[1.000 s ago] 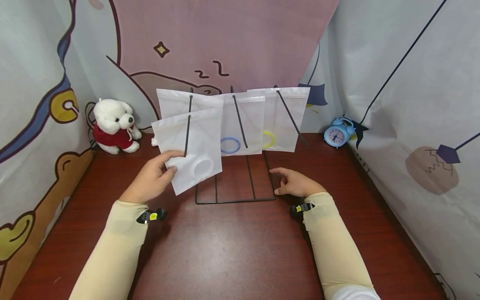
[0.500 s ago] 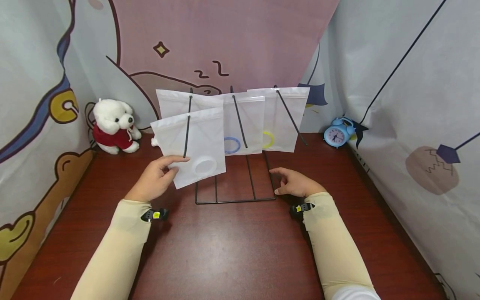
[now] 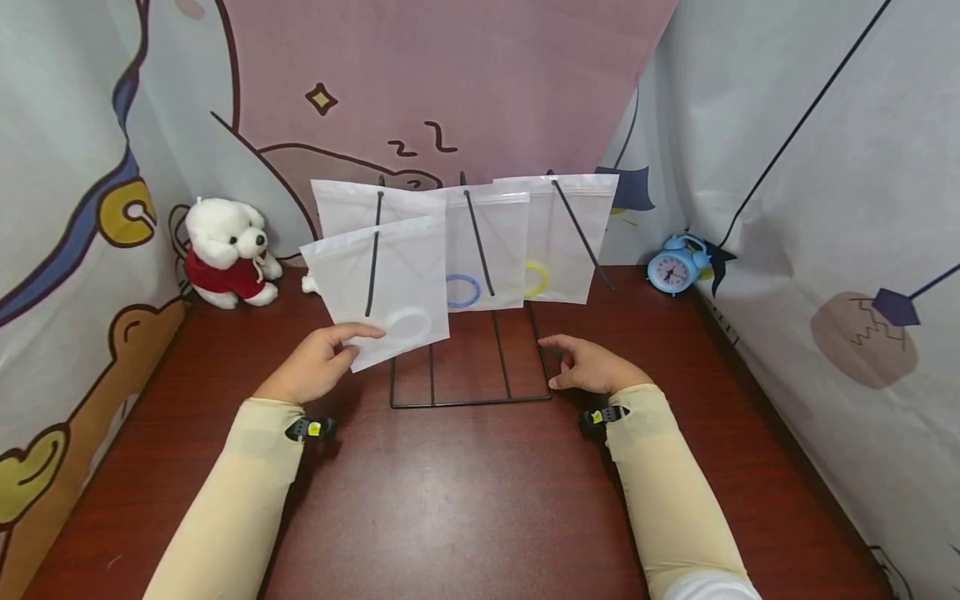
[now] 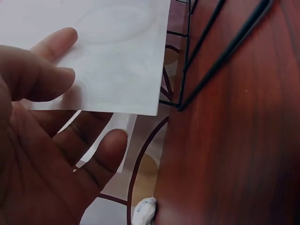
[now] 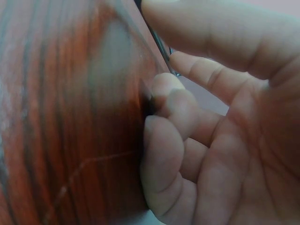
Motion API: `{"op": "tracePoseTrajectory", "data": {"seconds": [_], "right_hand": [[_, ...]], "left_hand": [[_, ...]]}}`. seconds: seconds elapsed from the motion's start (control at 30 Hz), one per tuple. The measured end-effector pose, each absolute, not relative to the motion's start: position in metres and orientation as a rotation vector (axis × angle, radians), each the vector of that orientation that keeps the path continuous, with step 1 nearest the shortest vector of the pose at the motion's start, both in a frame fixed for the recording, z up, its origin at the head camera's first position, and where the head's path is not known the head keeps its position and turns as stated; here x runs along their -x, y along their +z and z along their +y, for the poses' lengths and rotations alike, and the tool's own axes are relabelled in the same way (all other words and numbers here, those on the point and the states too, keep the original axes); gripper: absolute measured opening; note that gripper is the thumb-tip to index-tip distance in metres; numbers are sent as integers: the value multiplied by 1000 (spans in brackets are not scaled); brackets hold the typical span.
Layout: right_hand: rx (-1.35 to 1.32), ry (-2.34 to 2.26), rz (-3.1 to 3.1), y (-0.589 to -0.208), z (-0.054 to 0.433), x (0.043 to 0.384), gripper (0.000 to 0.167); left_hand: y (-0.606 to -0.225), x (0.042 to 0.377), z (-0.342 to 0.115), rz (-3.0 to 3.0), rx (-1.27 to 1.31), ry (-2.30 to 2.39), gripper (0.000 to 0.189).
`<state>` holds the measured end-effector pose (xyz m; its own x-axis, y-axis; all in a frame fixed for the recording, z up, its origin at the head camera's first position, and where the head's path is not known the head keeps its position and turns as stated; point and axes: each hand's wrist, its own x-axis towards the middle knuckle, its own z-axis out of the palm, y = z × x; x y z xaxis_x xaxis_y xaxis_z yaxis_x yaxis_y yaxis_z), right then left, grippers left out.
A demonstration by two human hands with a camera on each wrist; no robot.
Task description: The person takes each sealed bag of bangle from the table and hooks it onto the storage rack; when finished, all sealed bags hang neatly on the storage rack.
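Observation:
A white zip bag (image 3: 397,275) with a pale ring showing through hangs tilted from the left prong of a black wire display rack (image 3: 472,406). My left hand (image 3: 315,362) is at its lower left corner, the index finger lying straight across the front and the thumb close to the lower edge. In the left wrist view the remaining fingers (image 4: 110,152) spread loosely behind and below the bag. My right hand (image 3: 596,367) holds the right side of the rack's base with thumb and index finger, its other fingers (image 5: 161,159) curled against the table.
Behind, another white bag (image 3: 345,196) hangs on the same prong. A bag with a blue ring (image 3: 495,242) and one with a yellow ring (image 3: 577,225) hang on the other prongs. A plush dog (image 3: 228,250) sits left; a blue alarm clock (image 3: 671,271) stands right.
The front bag has swung slightly up and back. My left index finger has slid down its front, away from the prong's tip, and the hand has moved slightly right. My right hand stays put.

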<state>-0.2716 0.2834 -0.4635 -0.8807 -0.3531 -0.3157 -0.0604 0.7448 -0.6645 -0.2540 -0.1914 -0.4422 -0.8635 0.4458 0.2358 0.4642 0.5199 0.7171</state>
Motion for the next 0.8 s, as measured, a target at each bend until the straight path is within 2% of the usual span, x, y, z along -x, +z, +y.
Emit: {"op": "tracePoseTrajectory", "data": {"seconds": [0.4, 0.8], "right_hand": [[308, -948, 2511, -462, 283, 271, 76], [302, -940, 2514, -462, 283, 271, 76]], "left_hand": [[-442, 256, -193, -2655, 715, -1378, 48], [-447, 256, -191, -2473, 542, -1658, 56]]}}
